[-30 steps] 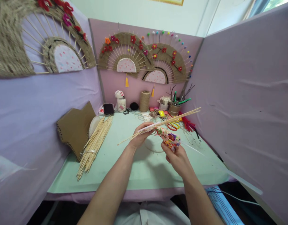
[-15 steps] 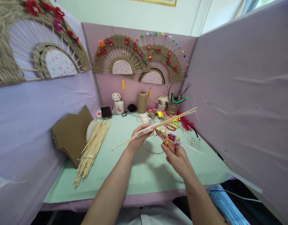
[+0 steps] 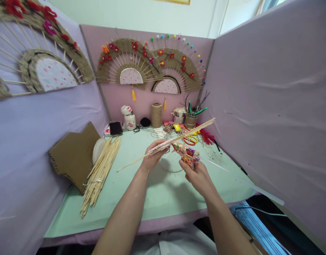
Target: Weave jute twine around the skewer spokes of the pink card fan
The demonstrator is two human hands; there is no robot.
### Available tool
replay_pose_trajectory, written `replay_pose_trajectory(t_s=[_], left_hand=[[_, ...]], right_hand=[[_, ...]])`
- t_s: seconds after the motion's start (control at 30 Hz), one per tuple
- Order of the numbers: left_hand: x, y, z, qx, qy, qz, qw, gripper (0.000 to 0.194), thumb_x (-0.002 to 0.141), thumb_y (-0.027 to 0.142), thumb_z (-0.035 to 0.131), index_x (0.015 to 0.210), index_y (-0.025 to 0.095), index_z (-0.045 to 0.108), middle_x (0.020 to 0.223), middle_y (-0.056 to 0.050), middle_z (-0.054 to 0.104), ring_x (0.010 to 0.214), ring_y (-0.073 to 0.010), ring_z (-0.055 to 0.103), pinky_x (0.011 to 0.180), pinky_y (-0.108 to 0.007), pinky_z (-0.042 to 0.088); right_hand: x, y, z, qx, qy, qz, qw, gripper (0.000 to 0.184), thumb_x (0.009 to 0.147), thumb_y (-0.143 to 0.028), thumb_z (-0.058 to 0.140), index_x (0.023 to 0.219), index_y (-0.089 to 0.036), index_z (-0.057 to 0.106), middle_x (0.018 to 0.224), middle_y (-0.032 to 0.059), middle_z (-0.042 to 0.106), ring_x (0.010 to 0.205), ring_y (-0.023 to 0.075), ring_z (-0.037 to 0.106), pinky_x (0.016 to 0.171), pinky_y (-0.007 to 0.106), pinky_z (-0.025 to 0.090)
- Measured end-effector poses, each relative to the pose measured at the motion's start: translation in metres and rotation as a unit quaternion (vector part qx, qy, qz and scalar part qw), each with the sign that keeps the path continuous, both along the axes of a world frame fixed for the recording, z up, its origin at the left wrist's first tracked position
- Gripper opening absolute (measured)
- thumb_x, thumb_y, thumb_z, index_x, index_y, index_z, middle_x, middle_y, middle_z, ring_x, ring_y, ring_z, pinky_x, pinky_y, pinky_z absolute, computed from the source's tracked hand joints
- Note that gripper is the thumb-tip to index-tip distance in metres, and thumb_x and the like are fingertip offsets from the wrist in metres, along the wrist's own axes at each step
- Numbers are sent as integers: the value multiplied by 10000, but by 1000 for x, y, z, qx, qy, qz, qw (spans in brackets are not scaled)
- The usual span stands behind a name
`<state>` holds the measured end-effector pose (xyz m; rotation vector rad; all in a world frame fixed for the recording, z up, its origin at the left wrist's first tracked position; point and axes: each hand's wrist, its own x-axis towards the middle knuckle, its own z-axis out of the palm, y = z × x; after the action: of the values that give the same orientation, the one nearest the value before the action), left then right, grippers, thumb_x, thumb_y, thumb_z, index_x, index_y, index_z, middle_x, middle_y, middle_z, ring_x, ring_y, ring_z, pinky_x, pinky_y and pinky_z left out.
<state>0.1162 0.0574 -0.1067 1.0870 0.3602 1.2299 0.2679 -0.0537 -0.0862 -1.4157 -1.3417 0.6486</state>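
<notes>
My left hand [image 3: 151, 160] is closed around a slanting set of thin bamboo sticks [image 3: 198, 128], which fan slightly apart toward the upper right, with one reaching to the lower left. A pale spotted piece [image 3: 161, 146] lies along the sticks by my fingers. In my right hand [image 3: 198, 176] is a flower-patterned glue gun [image 3: 188, 153], gripped by its handle, its tip close to the sticks and my left fingers. From the gun's rear a clear glue stick [image 3: 214, 164] juts to the right. Whether the tip touches the sticks I cannot tell.
Left on the green table lie a bundle of bamboo sticks [image 3: 99, 179] and brown cardboard [image 3: 72, 152]. Behind stand a twine spool [image 3: 156, 115] and a pot with green-handled pliers [image 3: 200, 111]. Scissors [image 3: 191, 140] rest before them. Decorated fans [image 3: 127, 53] hang on the partitions.
The whole view has shifted, so the surroundings appear farther left. Both hands keep their hold on the sticks and the glue gun, nearly in the same pose.
</notes>
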Motion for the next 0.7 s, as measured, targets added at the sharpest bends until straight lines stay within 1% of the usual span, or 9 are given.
replay_pose_trajectory(t_s=[0.17,0.4,0.7], left_hand=[[0,-1,2,-13,3,0,1000,409,587,147,814,976,200,701,907,-24,730,873,-185,671,863,-326,478],[0,-2,4,-18,6,-3,1000,403,605,148,805,988,203,694,928,-30,732,912,-199,673,878,-337,471],[0,0,1,-4,7,-12,1000,411,617,149,800,1008,210,689,991,-40,731,976,-211,665,940,-366,451]], right_hand=[[1,1,3,-2,2,5,1000,321,826,-475,560,780,-163,621,486,-27,474,518,150,490,517,251,400],[3,3,-2,-1,13,-4,1000,320,827,-475,562,850,-166,646,520,-18,522,557,167,532,549,260,434],[7,5,-3,11,-2,-19,1000,342,813,-484,559,845,-159,663,593,24,609,651,194,598,595,271,467]])
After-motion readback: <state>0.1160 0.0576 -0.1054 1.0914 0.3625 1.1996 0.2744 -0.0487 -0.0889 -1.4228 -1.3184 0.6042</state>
